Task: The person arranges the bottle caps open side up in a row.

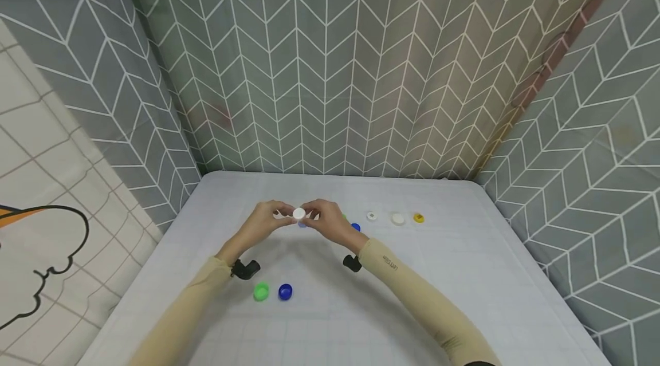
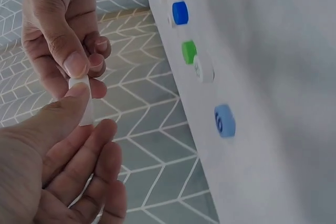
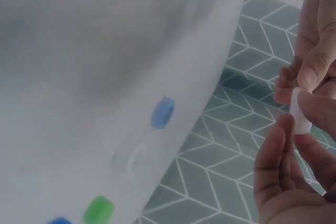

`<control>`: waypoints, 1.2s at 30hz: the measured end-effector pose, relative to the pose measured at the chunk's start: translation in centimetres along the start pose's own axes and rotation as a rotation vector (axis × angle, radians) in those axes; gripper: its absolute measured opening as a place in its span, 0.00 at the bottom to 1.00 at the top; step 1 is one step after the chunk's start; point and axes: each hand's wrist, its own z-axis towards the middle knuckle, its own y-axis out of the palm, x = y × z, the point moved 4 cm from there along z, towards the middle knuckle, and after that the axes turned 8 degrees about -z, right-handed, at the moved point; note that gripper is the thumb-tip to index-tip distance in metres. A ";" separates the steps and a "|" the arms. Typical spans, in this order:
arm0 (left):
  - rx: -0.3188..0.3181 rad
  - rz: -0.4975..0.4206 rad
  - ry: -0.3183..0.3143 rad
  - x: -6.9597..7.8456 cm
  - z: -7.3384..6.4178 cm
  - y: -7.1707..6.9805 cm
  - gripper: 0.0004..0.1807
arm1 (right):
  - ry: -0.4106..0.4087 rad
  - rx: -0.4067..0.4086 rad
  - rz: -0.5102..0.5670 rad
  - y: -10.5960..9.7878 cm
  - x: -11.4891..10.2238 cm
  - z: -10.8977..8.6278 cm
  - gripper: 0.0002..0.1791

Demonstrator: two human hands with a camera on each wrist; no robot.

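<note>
Above the far half of the white table, a small white bottle cap (image 1: 299,213) is held between both hands, its round face toward the head camera. My left hand (image 1: 260,221) pinches it from the left between thumb and fingers. From the other side my right hand (image 1: 332,224) pinches it too, and in the left wrist view both thumbs lie on the cap (image 2: 88,109). A light blue cap (image 2: 225,120) stands on the table beneath the hands. Beside it are a white cap (image 2: 203,68) and a green cap (image 2: 189,52), mostly hidden by my right hand in the head view.
Right of the hands a blue cap (image 1: 356,227), two white caps (image 1: 372,216) and a yellow cap (image 1: 419,217) lie in a row. Nearer me are a green cap (image 1: 261,291) and a dark blue cap (image 1: 285,291). Grey patterned curtains (image 1: 330,68) border the table (image 1: 330,331).
</note>
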 end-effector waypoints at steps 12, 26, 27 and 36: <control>-0.067 -0.155 -0.074 -0.7 -1.0 2.2 0.17 | 0.070 -0.077 0.144 0.9 0.9 -2.3 0.21; -0.008 -0.280 -0.088 -0.5 -0.8 1.9 0.15 | 0.081 0.041 0.154 0.8 0.7 -2.5 0.16; -0.001 -0.301 -0.098 -0.6 -0.8 1.8 0.15 | 0.067 0.051 0.150 0.7 0.6 -2.5 0.16; -0.047 -0.400 -0.202 -0.6 -0.8 2.1 0.21 | -0.053 0.135 0.134 0.6 0.7 -3.1 0.13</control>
